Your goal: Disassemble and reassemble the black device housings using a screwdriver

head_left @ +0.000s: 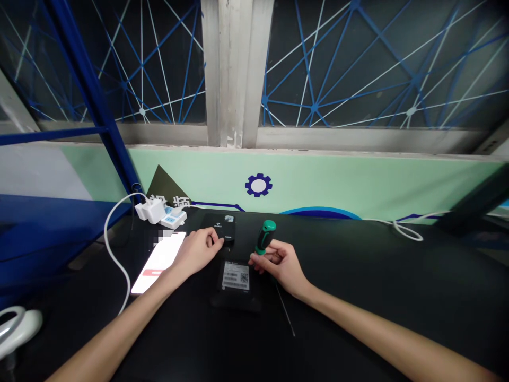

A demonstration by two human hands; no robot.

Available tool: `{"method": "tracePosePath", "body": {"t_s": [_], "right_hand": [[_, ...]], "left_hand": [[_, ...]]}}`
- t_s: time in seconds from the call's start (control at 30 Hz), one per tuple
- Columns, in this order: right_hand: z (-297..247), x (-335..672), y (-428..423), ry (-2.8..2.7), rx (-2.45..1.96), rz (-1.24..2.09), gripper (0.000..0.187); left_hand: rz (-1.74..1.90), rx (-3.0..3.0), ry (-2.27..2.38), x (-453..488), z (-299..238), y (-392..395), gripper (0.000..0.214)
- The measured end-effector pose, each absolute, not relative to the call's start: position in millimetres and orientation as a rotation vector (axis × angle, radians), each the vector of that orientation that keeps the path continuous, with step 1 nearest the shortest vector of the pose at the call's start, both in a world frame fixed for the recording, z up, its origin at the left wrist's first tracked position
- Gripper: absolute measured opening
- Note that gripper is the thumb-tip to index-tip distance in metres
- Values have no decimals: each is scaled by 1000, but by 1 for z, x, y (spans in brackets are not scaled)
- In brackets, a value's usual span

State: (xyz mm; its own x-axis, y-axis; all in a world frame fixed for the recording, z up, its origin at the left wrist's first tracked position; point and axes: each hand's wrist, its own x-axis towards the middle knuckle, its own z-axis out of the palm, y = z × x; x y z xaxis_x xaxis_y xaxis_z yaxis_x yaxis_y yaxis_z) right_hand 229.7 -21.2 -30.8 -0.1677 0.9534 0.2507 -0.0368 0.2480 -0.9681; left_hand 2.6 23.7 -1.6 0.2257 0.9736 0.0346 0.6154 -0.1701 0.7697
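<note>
- The green-handled screwdriver (pixel 265 236) is gripped upright in the closed right hand (pixel 279 262), its lower end hidden by the fingers.
- The left hand (pixel 198 249) is loosely curled, fingertips laid against the near edge of a black case (pixel 220 227); whether it is pinched cannot be told.
- A labelled black device (pixel 236 280) is seen flat on the black table (pixel 377 276), between the hands and just beside the right one.
- A lit phone (pixel 158 261) is placed left of the left wrist, a power strip (pixel 172 217) beyond it.
</note>
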Motion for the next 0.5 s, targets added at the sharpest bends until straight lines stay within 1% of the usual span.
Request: {"method": "tracePosePath", "body": {"t_s": [0.13,0.3,0.5], "right_hand": [[-31,229,-21,-1441,-898,1153,42],[-33,229,-20,-1402,-890,1180,42],[-35,229,-21,-1384,-881,1188,43]], "left_hand": [[728,1612,1249,2,4,27,45],[739,1303,989,-4,10,30,45],[769,1035,840,-5,13,31,50]]}}
